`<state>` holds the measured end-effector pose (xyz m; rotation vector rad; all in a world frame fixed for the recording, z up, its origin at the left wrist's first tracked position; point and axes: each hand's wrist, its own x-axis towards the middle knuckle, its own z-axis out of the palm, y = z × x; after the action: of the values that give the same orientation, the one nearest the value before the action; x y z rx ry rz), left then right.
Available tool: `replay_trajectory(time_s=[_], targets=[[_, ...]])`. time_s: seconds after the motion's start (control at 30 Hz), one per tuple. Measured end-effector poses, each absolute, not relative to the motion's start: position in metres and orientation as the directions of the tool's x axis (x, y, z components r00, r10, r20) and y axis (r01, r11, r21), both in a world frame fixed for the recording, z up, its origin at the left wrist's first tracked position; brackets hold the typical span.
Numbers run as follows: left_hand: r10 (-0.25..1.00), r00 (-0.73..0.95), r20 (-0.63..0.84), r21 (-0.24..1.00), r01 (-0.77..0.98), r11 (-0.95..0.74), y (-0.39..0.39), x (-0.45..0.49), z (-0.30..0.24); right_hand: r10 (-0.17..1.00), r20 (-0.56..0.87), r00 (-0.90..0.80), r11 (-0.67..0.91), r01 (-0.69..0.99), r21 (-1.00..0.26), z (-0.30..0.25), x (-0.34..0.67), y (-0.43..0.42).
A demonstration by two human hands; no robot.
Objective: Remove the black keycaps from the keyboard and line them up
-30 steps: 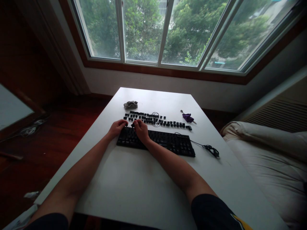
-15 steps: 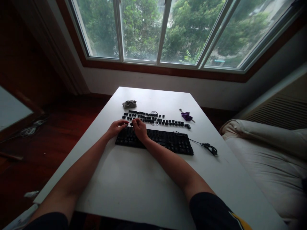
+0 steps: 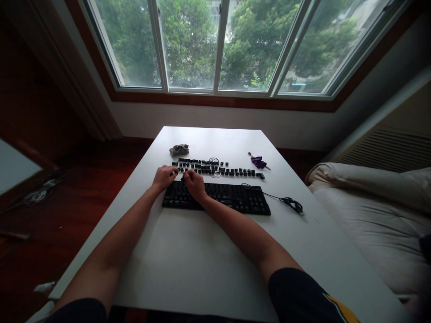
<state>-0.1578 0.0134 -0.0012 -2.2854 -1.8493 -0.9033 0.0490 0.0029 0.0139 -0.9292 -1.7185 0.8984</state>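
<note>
Black keyboard [image 3: 222, 198], far-left edge.
Your left hand [image 3: 164, 176] and right hand [image 3: 195, 185] rest there, fingers curled, beside loose keycaps [image 3: 218, 169]; any grip cannot be told.

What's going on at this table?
A person at a white table has both hands at the far left corner of a black keyboard. The left hand reaches the loose keycaps laid in rows beyond it; the right hand rests on the keyboard alongside. Whether either holds a keycap is unclear.
</note>
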Motion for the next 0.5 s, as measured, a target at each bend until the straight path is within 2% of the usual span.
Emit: replay_trajectory(time_s=[0.23,0.5], targets=[[0.884,0.166,0.437,0.212,0.936,-0.281,0.031,-0.156,-0.003,0.880,0.394,-0.265,0.446,0.176,-0.878,0.014,0.049,0.003],[0.880,0.080,0.469,0.324,0.911,-0.256,0.031,-0.163,-0.006,0.896,0.357,-0.265,0.402,0.140,-0.905,0.013,0.048,0.005]])
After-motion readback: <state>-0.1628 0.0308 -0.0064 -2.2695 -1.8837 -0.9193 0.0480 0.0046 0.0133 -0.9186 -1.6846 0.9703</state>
